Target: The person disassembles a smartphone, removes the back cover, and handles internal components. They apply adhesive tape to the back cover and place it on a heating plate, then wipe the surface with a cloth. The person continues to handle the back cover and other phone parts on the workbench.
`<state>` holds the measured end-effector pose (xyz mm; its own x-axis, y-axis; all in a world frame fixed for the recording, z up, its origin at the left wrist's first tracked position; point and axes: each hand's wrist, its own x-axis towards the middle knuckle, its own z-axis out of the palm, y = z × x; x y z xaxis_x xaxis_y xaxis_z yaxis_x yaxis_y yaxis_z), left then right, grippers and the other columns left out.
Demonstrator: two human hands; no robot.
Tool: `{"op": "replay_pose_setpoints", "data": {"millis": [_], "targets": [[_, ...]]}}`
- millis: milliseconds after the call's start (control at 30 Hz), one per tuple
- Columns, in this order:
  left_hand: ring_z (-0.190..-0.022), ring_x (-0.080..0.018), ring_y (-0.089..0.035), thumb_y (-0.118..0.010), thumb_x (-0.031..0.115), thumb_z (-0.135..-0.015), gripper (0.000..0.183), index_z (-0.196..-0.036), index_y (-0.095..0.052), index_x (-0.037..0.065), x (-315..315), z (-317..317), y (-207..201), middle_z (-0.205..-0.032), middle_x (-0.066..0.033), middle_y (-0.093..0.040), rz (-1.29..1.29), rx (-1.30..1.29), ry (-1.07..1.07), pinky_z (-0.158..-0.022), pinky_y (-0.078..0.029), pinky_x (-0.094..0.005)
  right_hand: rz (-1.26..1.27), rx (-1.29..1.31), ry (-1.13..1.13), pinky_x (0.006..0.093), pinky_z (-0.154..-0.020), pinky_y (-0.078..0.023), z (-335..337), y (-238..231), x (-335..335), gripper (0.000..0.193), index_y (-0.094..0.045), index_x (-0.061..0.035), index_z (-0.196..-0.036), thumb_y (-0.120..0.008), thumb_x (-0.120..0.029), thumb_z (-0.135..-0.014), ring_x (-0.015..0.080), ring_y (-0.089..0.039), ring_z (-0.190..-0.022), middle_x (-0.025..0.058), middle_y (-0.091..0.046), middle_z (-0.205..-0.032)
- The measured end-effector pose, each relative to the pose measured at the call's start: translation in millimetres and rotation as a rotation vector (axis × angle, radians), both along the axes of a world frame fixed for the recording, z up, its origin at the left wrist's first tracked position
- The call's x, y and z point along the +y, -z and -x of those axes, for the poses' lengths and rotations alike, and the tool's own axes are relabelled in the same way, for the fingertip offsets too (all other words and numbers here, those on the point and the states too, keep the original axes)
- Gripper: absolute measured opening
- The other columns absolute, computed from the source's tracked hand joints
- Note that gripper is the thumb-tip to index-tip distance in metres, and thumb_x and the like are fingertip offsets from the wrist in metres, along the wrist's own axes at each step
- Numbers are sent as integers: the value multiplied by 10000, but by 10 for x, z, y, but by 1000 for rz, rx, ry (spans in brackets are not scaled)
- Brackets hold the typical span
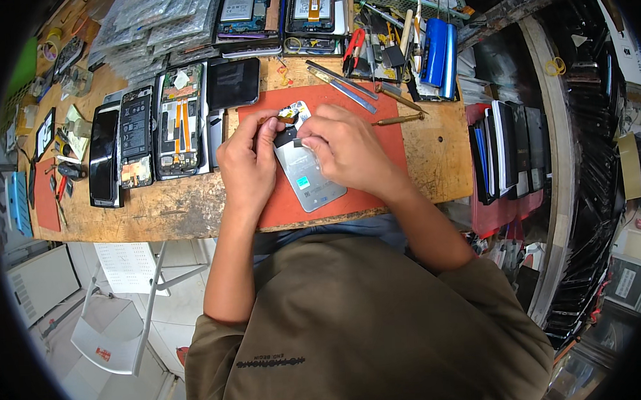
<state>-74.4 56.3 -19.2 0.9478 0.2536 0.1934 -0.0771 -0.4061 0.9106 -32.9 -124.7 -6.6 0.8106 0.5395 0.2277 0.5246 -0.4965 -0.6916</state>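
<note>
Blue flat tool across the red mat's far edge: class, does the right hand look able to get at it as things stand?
Probably yes: the blue flat tool lies just beyond the right hand, apparently uncovered. Its fingers, though, seem busy over the silver panel.

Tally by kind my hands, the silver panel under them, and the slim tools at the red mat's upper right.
Left hand and right hand: 2
Silver panel: 1
Flat metal tools, dark and silver: 2
Brass-coloured tools, upper and lower: 2
Total: 7
</note>
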Motion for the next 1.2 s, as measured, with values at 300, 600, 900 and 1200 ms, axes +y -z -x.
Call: {"op": "replay_pose_setpoints", "data": {"millis": [300,600,900,1200], "targets": [[-826,-188,-773,-629,100,-1022,142,-1070,-715,-3,18,-13,81,-877,-122,-780,69,-34,-30,-721,-585,-314,94,-83,-119,447,-761,-484,237,-219,-111,71,-713,-54,-887,-652,-44,-850,296,-603,-901,96,-578,-857],[-821,-182,-763,-614,117,-1033,174,-1105,-712,-8,44,-18,121,-893,-122,-779,165,-32,-42,-739,-592,-317,36,-54,-24,427,-791,-484,9,-56,77,56,-728,-64,-903,-699,-59,-855,300,-591,-898,88,-589,-874],[-818,-182,-760,-592,143,-1049,192,-1103,-703,-3,38,-7,77,-880,-121,-774,171,-22,-52,-739,-591,-321,35,-69,-222,425,-826,-461,177,-74,128,92,-730,-72,-882,-674,-27,-824,295,-579,-899,78,-585,-882],[-865,-126,-706,-580,116,-1059,203,-1136,-690,-37,46,13,22,-924,-102,-751,146,34,-9,-810,-575,-282,100,-53,-125,441,-813,-461,123,-46,-18,76,-710,-46,-928,-655,-51,-877,320,-571,-887,111,-581,-909]]}}
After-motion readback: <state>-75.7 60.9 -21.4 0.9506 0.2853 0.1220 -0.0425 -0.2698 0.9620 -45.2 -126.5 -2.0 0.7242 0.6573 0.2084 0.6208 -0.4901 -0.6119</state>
